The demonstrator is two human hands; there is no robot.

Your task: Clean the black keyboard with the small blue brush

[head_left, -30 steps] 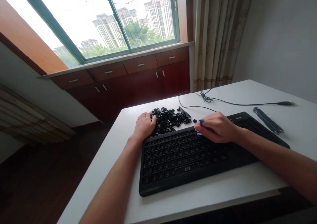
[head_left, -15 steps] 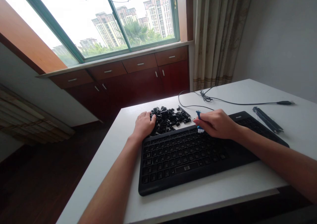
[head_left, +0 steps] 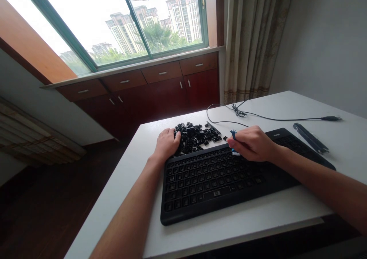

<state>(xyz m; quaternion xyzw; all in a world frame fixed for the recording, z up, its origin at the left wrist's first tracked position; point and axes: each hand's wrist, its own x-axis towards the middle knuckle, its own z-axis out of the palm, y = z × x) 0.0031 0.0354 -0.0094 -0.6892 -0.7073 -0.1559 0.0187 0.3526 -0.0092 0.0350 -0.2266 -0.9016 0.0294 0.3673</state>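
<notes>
A black keyboard (head_left: 206, 175) with its keycaps off lies aslant on the white table. My right hand (head_left: 254, 144) is closed around a small blue brush (head_left: 233, 134). The brush's white bristles (head_left: 236, 153) point down at the keyboard's upper rows, and its blue splayed end sticks up past my fingers. My left hand (head_left: 168, 144) lies on the table by the keyboard's far left corner. Its fingers are stretched out, with the thumb against a heap of loose black keycaps (head_left: 192, 136). It grips nothing that I can see.
Behind the keyboard, a black cable (head_left: 275, 118) with a bundled loop runs over the white table (head_left: 123, 198) to a plug. A dark, narrow flat piece (head_left: 311, 138) lies to the right. Low red-brown cabinets (head_left: 169, 96) stand beyond the table under the window.
My right hand has shifted slightly to the right, and the brush has moved along the keyboard with it. My left hand and the keycaps stay where they were.
</notes>
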